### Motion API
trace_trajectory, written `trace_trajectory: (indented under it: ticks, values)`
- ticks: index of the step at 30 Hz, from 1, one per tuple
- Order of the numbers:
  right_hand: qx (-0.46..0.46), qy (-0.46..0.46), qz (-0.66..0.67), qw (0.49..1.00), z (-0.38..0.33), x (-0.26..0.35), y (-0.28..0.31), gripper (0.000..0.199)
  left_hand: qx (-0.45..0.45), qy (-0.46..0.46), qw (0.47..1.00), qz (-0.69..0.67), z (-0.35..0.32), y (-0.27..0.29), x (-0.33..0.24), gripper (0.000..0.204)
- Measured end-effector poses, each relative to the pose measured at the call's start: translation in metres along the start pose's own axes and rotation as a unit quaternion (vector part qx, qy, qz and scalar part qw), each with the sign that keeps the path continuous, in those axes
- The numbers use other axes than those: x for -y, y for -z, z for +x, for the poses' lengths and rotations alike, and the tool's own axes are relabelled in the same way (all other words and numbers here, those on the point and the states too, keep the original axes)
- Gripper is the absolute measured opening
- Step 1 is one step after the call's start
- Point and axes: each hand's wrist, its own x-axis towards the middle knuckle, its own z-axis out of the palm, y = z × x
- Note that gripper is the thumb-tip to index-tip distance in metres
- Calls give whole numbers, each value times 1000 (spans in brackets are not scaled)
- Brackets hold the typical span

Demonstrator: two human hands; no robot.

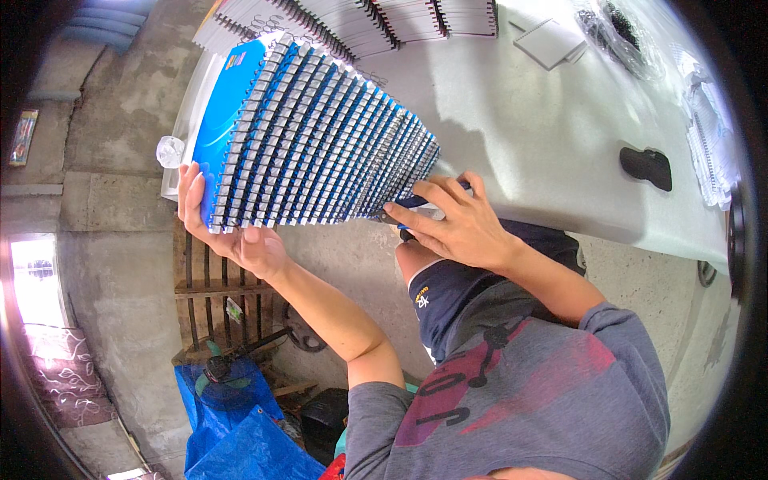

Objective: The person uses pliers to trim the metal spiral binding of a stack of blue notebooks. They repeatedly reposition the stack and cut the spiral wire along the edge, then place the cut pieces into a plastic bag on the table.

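Notebooks [320, 136] with blue covers and wire spiral bindings lie fanned out in 1 long overlapping row, reaching from the upper left of the white table [544, 136] down to its near edge, where both hands meet them. The row slants, with the widest book at the far left and the narrow end close to the person's body.

Left hand [232, 224] comes up from below on a bare forearm bent at the elbow. Its palm is turned up under the left end of the row, the fingers spread along the outer blue cover and the thumb pressed against the lower edge of the bindings, so it cups and carries that end.

Right hand [452, 224] reaches across from the right, wrist bent, back of the hand facing the camera. Its fingers are curled down over the narrow end of the row at the table edge, clamping the last books; what lies under the palm cannot be made out.

More spiral-bound books [360, 20] are stacked in rows at the far edge of the table. A small black object [646, 166] rests on the table to the right, well apart from the hands. Blue plastic sheeting [232, 432] lies on the concrete floor below.
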Motion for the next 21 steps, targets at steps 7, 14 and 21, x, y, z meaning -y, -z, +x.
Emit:
trace_trajectory:
  ticks: [7, 14, 21]
  values:
    - [56, -72, 235, 968, 3, 1, 3, 41, 0, -5, 1000, 8, 0, 1, 1, 66]
    - [127, -243, 581, 766, 1, 5, -1, 37, 2, -12, 1000, 9, 0, 0, 1, 69]
    - [-6, -57, 80, 995, -9, 8, 2, 44, 3, -9, 1000, 22, 0, 2, 0, 68]
